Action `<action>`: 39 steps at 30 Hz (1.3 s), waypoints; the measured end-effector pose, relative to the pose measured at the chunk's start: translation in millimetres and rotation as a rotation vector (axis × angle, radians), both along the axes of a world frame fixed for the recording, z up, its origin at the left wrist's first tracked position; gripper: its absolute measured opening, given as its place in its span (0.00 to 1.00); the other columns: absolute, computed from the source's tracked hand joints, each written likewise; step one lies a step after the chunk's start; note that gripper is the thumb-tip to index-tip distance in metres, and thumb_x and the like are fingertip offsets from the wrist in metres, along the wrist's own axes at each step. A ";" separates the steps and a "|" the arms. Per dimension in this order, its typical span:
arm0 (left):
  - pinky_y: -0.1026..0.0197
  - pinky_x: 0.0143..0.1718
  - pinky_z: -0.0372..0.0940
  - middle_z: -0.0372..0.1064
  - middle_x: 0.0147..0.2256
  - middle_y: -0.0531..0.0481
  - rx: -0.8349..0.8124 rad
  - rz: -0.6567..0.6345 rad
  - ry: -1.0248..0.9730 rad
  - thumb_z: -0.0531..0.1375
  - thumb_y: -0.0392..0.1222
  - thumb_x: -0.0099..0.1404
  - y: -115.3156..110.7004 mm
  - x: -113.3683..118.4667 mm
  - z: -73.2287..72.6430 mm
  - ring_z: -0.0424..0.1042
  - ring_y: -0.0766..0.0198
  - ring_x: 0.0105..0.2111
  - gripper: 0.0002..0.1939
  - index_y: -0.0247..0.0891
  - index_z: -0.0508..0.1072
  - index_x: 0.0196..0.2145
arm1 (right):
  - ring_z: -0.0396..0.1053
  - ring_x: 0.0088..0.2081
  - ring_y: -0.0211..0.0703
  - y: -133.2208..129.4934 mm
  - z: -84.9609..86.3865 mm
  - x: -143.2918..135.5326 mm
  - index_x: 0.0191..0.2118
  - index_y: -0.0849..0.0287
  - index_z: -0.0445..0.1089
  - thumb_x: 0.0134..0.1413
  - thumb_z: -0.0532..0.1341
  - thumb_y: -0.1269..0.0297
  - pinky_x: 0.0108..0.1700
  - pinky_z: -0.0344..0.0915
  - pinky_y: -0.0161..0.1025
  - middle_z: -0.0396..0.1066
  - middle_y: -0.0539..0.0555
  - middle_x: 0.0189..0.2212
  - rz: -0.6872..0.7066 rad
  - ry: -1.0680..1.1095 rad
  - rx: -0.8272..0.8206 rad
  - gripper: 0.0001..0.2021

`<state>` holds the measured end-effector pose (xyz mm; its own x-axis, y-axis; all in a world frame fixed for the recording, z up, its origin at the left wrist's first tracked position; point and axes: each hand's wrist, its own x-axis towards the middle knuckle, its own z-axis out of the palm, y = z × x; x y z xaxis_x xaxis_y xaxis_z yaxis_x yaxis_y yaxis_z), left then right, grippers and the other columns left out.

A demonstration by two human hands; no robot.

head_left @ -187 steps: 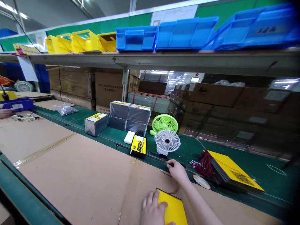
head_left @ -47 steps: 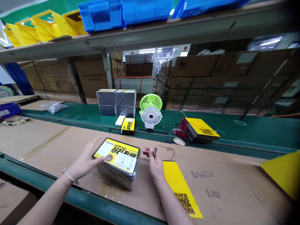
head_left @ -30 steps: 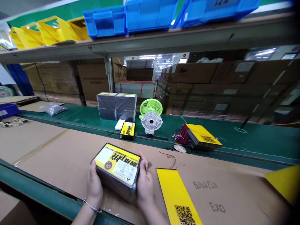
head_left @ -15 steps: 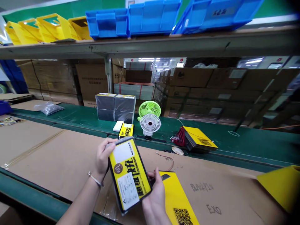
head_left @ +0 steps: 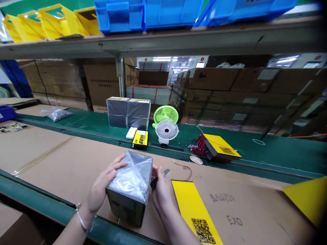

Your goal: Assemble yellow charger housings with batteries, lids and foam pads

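Note:
A dark box in clear plastic wrap is between my hands. Its grey, crinkled side faces up, and a dark face with blurred markings is toward me. My left hand grips the upper left edge, with the fingers lying over the wrap. On the right side, my right hand is closed around a utility knife, whose grey blade sticks out past the fingers. Some right fingertips are hidden behind the box. A yellow card with a QR code lies flat just right of that hand.
Brown cardboard covers the bench. Behind stand wrapped boxes, a small yellow-and-black box, a white fan and a green fan. Stacked yellow panels with red wires lie right. Blue bins sit on the overhead shelf.
The box has turned from its yellow labelled face to its grey wrapped side and is lower. My left hand has shifted along it; my right hand keeps the utility knife.

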<state>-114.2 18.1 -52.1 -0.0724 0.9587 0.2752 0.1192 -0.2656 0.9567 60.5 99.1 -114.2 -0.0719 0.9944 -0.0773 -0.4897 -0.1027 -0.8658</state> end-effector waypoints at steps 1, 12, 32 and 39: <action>0.49 0.61 0.43 0.52 0.60 0.50 -0.024 0.051 -0.031 0.47 0.50 0.64 -10.0 3.9 -6.3 0.47 0.51 0.60 0.22 0.41 0.68 0.50 | 0.69 0.45 0.49 0.9 -0.5 -3.5 0.42 0.61 0.71 0.53 0.52 0.46 0.45 0.65 0.42 0.72 0.58 0.43 0.031 -0.009 -0.016 0.24; 0.60 0.46 0.62 0.62 0.49 0.49 -0.039 0.457 -0.398 0.51 0.51 0.63 -10.2 57.4 -35.4 0.64 0.57 0.48 0.21 0.46 0.57 0.52 | 0.65 0.51 0.52 -30.2 -8.6 1.1 0.46 0.63 0.69 0.54 0.50 0.45 0.44 0.65 0.41 0.69 0.59 0.48 -0.229 -0.285 -0.069 0.26; 0.55 0.44 0.61 0.68 0.39 0.46 0.299 -0.255 0.883 0.51 0.37 0.61 56.8 -9.7 66.0 0.64 0.58 0.42 0.14 0.40 0.72 0.42 | 0.59 0.17 0.38 -35.7 -24.7 61.4 0.37 0.59 0.70 0.48 0.53 0.40 0.21 0.56 0.35 0.64 0.48 0.15 0.004 -0.515 -0.033 0.26; 0.56 0.42 0.60 0.66 0.36 0.48 0.239 -0.335 0.997 0.52 0.37 0.61 61.3 -8.9 78.3 0.62 0.58 0.40 0.09 0.40 0.69 0.37 | 0.70 0.33 0.50 -17.6 -45.4 60.7 0.30 0.56 0.73 0.39 0.63 0.54 0.35 0.64 0.41 0.75 0.54 0.30 -0.040 -0.667 0.104 0.13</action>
